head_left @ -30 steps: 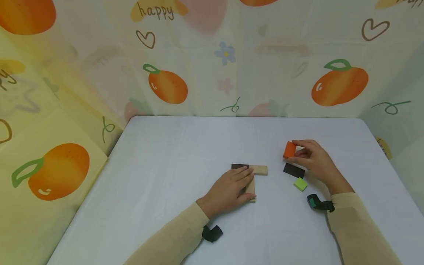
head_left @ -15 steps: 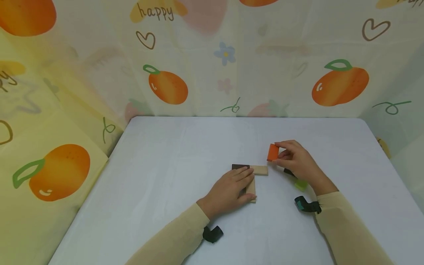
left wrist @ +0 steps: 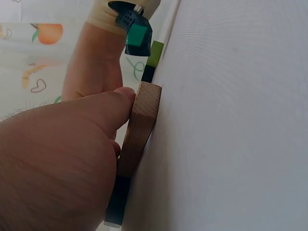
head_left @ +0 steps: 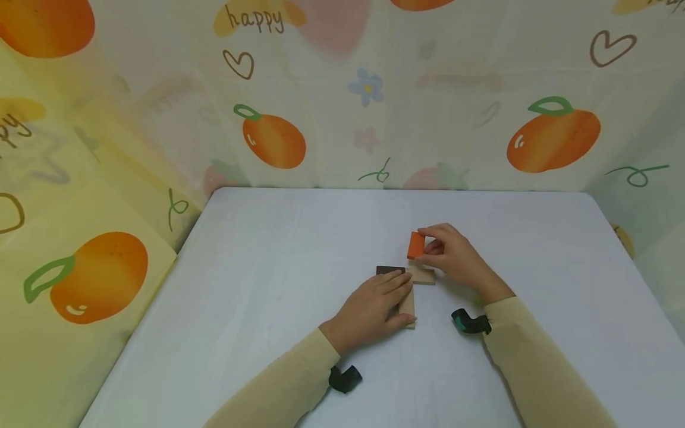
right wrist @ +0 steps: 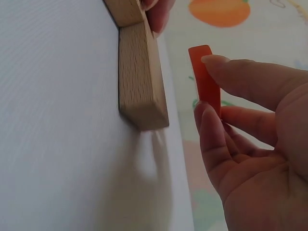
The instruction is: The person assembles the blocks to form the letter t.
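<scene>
My right hand (head_left: pixel 457 255) pinches an orange block (head_left: pixel 415 245) between thumb and fingertips, up above the tabletop. In the right wrist view the orange block (right wrist: pixel 207 79) stands on edge in the grip. My left hand (head_left: pixel 369 309) rests with extended fingers over a dark brown block (head_left: pixel 390 270) and two plain wooden blocks, partly covering them. One wooden block (head_left: pixel 423 276) continues the dark one's row to the right; the other wooden block (head_left: pixel 408 306) runs toward me from that row. The left thumb touches its near end, as the left wrist view shows.
In the left wrist view a green block (left wrist: pixel 155 54) and a black block (left wrist: pixel 148 73) lie farther right; the right hand and arm hide them from the head view. A white table (head_left: pixel 278 249) carries everything, with a fruit-print curtain (head_left: pixel 321 131) behind it.
My right hand has carried the orange block leftward, from above the black block to just behind the wooden row. The left hand stays where it was.
</scene>
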Tool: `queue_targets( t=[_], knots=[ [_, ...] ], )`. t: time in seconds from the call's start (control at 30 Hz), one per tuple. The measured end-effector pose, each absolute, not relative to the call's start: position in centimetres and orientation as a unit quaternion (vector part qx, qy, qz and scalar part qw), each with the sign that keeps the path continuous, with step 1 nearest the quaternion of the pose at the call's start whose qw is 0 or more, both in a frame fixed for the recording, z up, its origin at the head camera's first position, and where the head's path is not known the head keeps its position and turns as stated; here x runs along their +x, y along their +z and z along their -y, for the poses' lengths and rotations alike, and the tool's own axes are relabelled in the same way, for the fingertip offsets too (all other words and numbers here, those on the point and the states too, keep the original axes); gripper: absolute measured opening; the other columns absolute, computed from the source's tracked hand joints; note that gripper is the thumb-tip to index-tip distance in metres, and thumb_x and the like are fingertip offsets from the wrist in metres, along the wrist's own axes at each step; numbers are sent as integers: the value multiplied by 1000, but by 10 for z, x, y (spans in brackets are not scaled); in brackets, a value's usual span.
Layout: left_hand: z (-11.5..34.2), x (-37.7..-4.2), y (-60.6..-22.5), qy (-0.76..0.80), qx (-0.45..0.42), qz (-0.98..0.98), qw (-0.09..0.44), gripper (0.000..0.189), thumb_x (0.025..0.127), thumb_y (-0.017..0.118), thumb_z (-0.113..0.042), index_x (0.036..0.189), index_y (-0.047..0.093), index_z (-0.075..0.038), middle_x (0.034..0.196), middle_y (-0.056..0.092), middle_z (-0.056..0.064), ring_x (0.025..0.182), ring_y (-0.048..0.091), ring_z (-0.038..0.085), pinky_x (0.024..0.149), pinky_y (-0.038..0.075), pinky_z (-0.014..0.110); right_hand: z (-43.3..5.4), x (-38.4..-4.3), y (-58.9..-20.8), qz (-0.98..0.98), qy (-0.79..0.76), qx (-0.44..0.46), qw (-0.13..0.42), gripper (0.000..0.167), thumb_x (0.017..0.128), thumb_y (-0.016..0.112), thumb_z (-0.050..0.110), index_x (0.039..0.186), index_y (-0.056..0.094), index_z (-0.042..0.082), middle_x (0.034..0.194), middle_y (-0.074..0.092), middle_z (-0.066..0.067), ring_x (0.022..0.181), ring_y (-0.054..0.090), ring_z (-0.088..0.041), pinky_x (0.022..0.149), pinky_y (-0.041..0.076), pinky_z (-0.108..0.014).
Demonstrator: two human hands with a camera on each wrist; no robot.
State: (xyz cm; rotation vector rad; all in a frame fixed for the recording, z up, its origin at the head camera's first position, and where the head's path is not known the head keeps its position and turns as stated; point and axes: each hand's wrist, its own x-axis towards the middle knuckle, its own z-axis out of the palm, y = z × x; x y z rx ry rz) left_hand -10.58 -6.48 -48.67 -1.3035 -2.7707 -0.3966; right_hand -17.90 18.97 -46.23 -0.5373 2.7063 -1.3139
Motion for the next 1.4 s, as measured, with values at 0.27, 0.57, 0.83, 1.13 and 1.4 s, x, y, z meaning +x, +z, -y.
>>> queue_targets(
  t=[0.27, 0.57, 0.83, 1.13, 1.4],
  knots=[
    [63, -106, -486, -123, -434, 892, 37, 69, 110, 65, -50, 159, 55, -2, 166, 47, 9, 156, 40, 24, 129, 22, 32, -179, -189, -470, -881, -426, -188, 84, 56, 97, 84, 11, 146, 63, -7, 132, 61, -20, 103, 66, -29, 94, 56, -45],
    [62, -106, -487, -122, -433, 892, 39, 71, 110, 65, -50, 160, 53, -2, 166, 47, 10, 157, 39, 24, 129, 22, 33, -178, -188, -482, -873, -444, -185, 86, 49, 105, 76, 16, 150, 63, 0, 144, 60, -18, 108, 65, -29, 98, 53, -48],
    [64, -106, -488, -118, -435, 892, 47, 72, 110, 64, -52, 160, 53, -2, 166, 48, 10, 156, 39, 24, 129, 22, 33, -175, -186, -487, -873, -440, -197, 71, 45, 107, 72, 13, 151, 64, 3, 144, 60, -15, 107, 64, -27, 98, 52, -49],
    [65, -106, -487, -128, -431, 892, 35, 71, 110, 64, -51, 160, 52, -2, 168, 45, 10, 157, 38, 24, 129, 23, 34, -178, -185, -489, -866, -449, -208, 77, 44, 109, 71, 14, 151, 64, 4, 143, 61, -13, 112, 62, -27, 102, 50, -50],
    [65, -107, -489, -121, -428, 895, 31, 72, 110, 63, -53, 161, 52, -2, 169, 44, 8, 158, 37, 23, 129, 20, 32, -178, -186, -489, -861, -450, -222, 78, 44, 109, 67, 7, 152, 62, 1, 148, 59, -16, 115, 61, -30, 105, 49, -52]
  ],
)
